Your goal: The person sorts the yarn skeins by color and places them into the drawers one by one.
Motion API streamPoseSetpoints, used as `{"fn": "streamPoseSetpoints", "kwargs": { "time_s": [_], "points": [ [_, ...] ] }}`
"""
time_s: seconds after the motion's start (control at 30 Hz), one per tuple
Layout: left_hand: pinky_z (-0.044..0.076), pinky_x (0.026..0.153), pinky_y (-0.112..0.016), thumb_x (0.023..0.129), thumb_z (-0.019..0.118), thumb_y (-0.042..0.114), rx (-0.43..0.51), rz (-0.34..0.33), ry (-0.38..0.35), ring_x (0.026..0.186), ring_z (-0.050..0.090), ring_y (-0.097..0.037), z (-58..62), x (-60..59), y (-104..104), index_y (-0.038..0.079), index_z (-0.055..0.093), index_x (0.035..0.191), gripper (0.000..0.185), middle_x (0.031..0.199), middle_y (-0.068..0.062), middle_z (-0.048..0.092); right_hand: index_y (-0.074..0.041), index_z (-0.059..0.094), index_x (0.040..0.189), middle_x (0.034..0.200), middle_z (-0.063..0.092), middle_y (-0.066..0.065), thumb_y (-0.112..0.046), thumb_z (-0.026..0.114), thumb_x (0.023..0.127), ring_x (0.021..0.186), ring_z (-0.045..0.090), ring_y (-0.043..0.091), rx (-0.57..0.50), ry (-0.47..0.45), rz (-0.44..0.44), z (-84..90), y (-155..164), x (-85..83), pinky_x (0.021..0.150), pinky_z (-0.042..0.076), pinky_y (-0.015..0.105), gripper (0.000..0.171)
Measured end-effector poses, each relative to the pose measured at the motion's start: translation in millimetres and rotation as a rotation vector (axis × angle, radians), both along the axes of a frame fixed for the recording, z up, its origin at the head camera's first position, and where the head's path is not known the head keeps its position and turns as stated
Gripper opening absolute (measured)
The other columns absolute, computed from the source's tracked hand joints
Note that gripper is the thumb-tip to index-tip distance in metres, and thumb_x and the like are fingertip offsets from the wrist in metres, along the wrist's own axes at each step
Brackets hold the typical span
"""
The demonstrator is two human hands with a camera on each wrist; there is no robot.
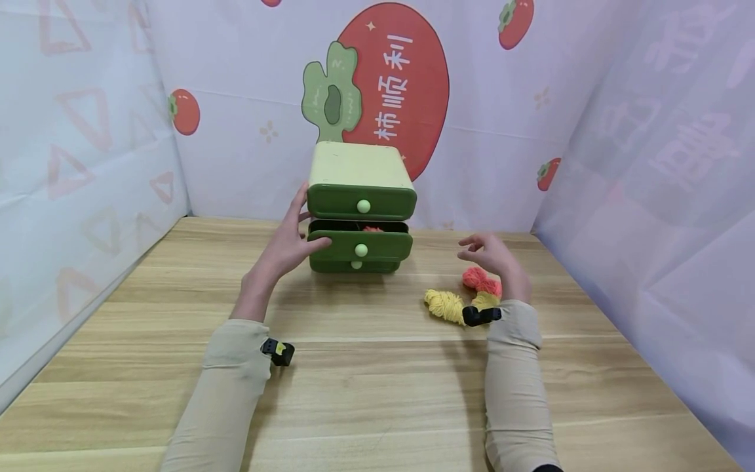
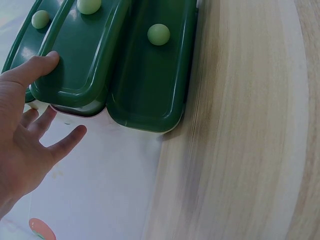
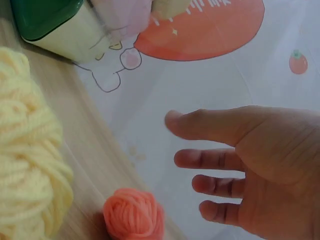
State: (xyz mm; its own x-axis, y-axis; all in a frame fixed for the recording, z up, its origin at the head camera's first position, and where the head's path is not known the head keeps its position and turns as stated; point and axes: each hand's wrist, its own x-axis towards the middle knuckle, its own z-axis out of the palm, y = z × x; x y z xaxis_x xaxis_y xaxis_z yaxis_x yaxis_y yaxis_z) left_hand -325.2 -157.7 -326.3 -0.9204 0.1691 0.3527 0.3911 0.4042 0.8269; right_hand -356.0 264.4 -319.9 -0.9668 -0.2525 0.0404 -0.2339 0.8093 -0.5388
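A small cabinet with a cream top (image 1: 361,164) and green drawer fronts stands at the back of the table. Its middle drawer (image 1: 377,248) is pulled partly out, and something red shows inside. My left hand (image 1: 286,244) is at the cabinet's left side. In the left wrist view, the thumb (image 2: 42,67) rests on the middle drawer's front, while the other fingers spread beside the cabinet. My right hand (image 1: 492,254) hovers empty above a red yarn bundle (image 1: 480,280), fingers loosely bent. Yellow yarn (image 1: 445,306) lies left of it; another yellow bundle (image 1: 486,301) is partly hidden by the wrist camera.
The wooden table (image 1: 366,393) ends at a printed cloth backdrop (image 1: 248,131) with red fruit pictures. Cloth walls rise at the left (image 1: 88,164) and right (image 1: 660,196). The top drawer (image 1: 330,202) and bottom drawer (image 1: 330,266) sit closed.
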Motion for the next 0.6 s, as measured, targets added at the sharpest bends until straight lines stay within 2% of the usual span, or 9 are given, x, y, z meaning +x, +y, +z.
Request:
{"fn": "streamPoseSetpoints", "kwargs": {
  "time_s": [0.2, 0.27, 0.37, 0.43, 0.5, 0.6],
  "points": [
    [0.038, 0.108, -0.061, 0.087, 0.078, 0.023, -0.004, 0.007, 0.025, 0.145, 0.036, -0.027, -5.6, -3.8, -1, 0.052, -0.003, 0.154, 0.109, 0.167, 0.004, 0.01, -0.002, 0.043, 0.147, 0.141, 0.044, 0.032, -0.023, 0.065, 0.095, 0.125, 0.047, 0.045, 0.017, -0.154, -0.023, -8.4, 11, 1.9, 0.103, 0.041, 0.059, 0.06],
    [0.037, 0.108, -0.063, 0.088, 0.076, 0.019, 0.003, 0.001, 0.008, 0.146, 0.035, -0.029, 2.3, 4.5, 1, 0.046, -0.003, 0.157, 0.109, 0.167, 0.001, 0.009, -0.003, 0.039, 0.15, 0.145, 0.039, 0.033, -0.021, 0.066, 0.095, 0.129, 0.044, 0.047, 0.009, -0.207, -0.023, -10.8, 13, 2.7, 0.105, 0.039, 0.06, 0.064],
    [0.036, 0.109, -0.063, 0.088, 0.077, 0.019, 0.008, 0.004, 0.009, 0.146, 0.035, -0.029, 3.1, 5.0, 1, 0.045, -0.003, 0.157, 0.109, 0.167, 0.002, 0.009, -0.003, 0.035, 0.152, 0.148, 0.037, 0.033, -0.018, 0.066, 0.094, 0.132, 0.042, 0.047, -0.008, -0.28, -0.015, -14.1, 15, 2.8, 0.108, 0.038, 0.059, 0.068],
    [0.037, 0.108, -0.063, 0.087, 0.077, 0.019, 0.011, 0.004, 0.009, 0.146, 0.035, -0.029, 3.5, 4.9, 1, 0.043, -0.003, 0.158, 0.11, 0.168, 0.002, 0.009, -0.002, 0.035, 0.152, 0.148, 0.037, 0.033, -0.016, 0.066, 0.093, 0.133, 0.041, 0.047, 0.013, -0.305, -0.009, -16.9, 16, 2.5, 0.109, 0.038, 0.059, 0.068],
    [0.039, 0.107, -0.062, 0.086, 0.078, 0.022, 0.006, 0.009, 0.028, 0.145, 0.036, -0.027, -4.0, -2.7, -2, 0.048, -0.002, 0.157, 0.11, 0.167, 0.005, 0.01, -0.002, 0.037, 0.151, 0.148, 0.038, 0.032, -0.014, 0.067, 0.092, 0.133, 0.041, 0.046, 0.037, -0.32, -0.015, -20.2, 17, 1.7, 0.109, 0.038, 0.058, 0.068],
    [0.039, 0.105, -0.062, 0.086, 0.078, 0.022, 0.011, 0.007, 0.029, 0.145, 0.037, -0.027, -4.4, -2.7, -2, 0.047, -0.001, 0.157, 0.109, 0.167, 0.004, 0.011, -0.003, 0.042, 0.149, 0.149, 0.039, 0.029, -0.01, 0.068, 0.089, 0.126, 0.045, 0.04, 0.063, -0.329, -0.034, -25.8, 18, -0.4, 0.103, 0.044, 0.052, 0.065]
  ]
}}
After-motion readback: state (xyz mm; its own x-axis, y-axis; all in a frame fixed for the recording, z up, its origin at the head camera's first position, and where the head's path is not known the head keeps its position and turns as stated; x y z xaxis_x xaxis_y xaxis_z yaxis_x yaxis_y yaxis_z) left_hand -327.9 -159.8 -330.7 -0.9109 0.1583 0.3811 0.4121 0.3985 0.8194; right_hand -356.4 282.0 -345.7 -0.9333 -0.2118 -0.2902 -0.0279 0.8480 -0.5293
